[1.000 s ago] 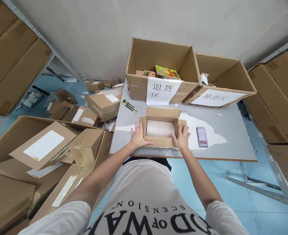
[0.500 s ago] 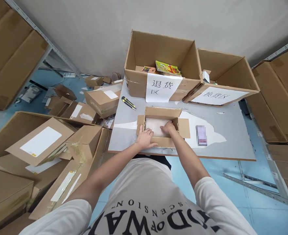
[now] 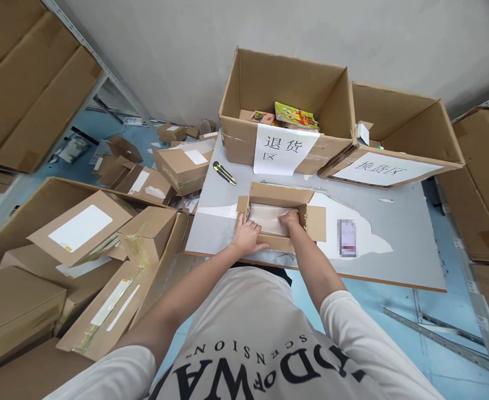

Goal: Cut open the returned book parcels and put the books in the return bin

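Observation:
A small open cardboard box (image 3: 281, 194) stands on the table near its front edge, with its flaps folded out. Inside lies a flat, whitish, wrapped item (image 3: 265, 218); its kind cannot be made out. My left hand (image 3: 247, 236) grips the box's front left corner, its fingers over the rim and the thumb along the front flap. Reaching in over the front, my right hand (image 3: 291, 218) has its thumb on the wrapped item's right end, with the other fingers curled down by the right wall, partly hidden.
A yellow-black box cutter (image 3: 225, 173) lies left on the grey table (image 3: 411, 244). A blurred phone-like object (image 3: 347, 238) is at right. Two large labelled cartons (image 3: 236, 139) (image 3: 452, 150) stand behind. Left of the table, a big carton (image 3: 180, 228) holds several parcels.
The view has shifted slightly, so the table and cartons appear moved and tilted. Both hands keep nearly the same places at the box; the right hand sits a little closer to its right wall.

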